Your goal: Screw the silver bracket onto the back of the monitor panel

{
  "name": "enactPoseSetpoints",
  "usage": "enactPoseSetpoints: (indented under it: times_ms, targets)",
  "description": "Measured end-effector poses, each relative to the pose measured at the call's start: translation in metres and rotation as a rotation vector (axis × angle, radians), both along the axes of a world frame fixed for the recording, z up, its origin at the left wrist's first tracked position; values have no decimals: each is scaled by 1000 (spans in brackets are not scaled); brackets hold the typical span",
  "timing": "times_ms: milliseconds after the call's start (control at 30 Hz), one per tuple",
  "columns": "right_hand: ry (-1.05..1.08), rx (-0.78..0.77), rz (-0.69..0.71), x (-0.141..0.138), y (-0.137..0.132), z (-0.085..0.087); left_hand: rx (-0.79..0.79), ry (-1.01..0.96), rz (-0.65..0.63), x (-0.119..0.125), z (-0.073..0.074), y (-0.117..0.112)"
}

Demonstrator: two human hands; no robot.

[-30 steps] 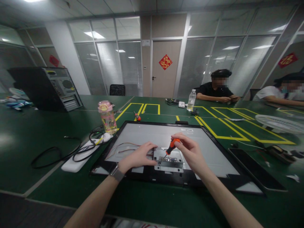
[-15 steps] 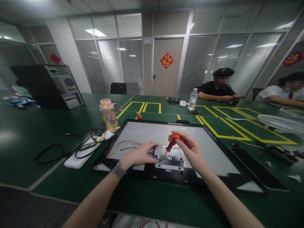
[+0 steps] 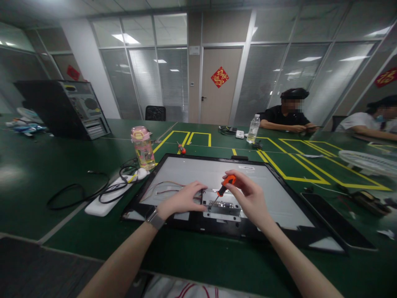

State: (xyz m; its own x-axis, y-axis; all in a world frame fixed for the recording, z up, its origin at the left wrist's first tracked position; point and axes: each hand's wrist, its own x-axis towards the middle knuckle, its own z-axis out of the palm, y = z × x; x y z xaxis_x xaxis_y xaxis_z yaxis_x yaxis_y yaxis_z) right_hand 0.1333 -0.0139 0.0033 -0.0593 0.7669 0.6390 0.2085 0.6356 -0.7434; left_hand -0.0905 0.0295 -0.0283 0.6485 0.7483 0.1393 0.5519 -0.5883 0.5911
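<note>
A flat display panel (image 3: 186, 167) with a black frame lies with its silvery grey side up on the green table. Near its front edge sits a metal bracket (image 3: 221, 214) with a row of connectors. My right hand (image 3: 248, 194) grips the orange and black handle of a screwdriver (image 3: 228, 180), whose tilted shaft points down and left into the bracket. Whether its tip meets a screw is too small to tell. My left hand (image 3: 182, 199) holds the bracket's left edge between thumb and fingers, beside thin cables (image 3: 163, 184).
Left of the panel lie a white power strip (image 3: 108, 199), black cables and a pink-lidded bottle (image 3: 143, 149). A second screwdriver (image 3: 182, 149) lies behind it. A black slab (image 3: 336, 219) touches the right side. A computer case (image 3: 63, 109) stands far left; two people sit far right.
My right hand and the screwdriver have shifted very slightly to the right, the handle leaning a little more. My left hand stays at the bracket. The whole view has moved slightly.
</note>
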Motion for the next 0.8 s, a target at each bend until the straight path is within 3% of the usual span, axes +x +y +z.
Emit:
enactPoseSetpoints:
  times_ms: [133,300,467,800]
  targets:
    - [-43,18,39,0,-3,2,15,-9,-5,0,-2,2]
    - [-36,-52,183,1,-5,4,23,-15,-17,0,-6,4]
    - [-26,36,122,1,-3,4,22,-30,-16,0,-8,5]
    - [23,-115,209,3,-3,1,25,-10,-9,-1,-7,5]
